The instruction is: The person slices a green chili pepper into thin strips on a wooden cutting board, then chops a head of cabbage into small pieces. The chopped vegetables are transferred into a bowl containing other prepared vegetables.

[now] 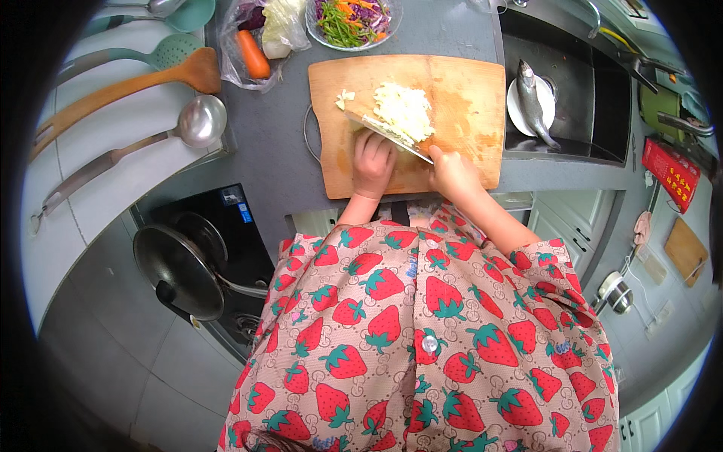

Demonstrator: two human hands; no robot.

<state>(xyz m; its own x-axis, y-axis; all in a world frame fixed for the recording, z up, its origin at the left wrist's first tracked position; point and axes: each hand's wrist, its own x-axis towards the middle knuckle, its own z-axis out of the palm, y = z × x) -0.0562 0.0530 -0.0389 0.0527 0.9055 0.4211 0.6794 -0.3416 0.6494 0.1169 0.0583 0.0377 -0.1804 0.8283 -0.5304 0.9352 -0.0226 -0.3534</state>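
A wooden cutting board [469, 85] lies on the counter before me. My right hand [456, 172] grips the handle of a kitchen knife [415, 151], and its blade slants up and left across the board. Just in front of the blade is a heap of finely chopped pale vegetable [402, 107], perhaps cabbage. Thin pale slices lie along the blade, and a few loose bits [344, 99] sit near its tip. Close behind the blade, my left hand [374, 164] rests on the board with its fingers curled. Whatever is under those fingers is hidden.
A glass bowl [395, 28] of shredded vegetables and a plastic bag [229, 68] with a carrot [253, 55] stand beyond the board. On the right, a fish [530, 101] lies on a white plate [514, 110] in the dark sink [570, 51]. A wok [175, 271] is at lower left.
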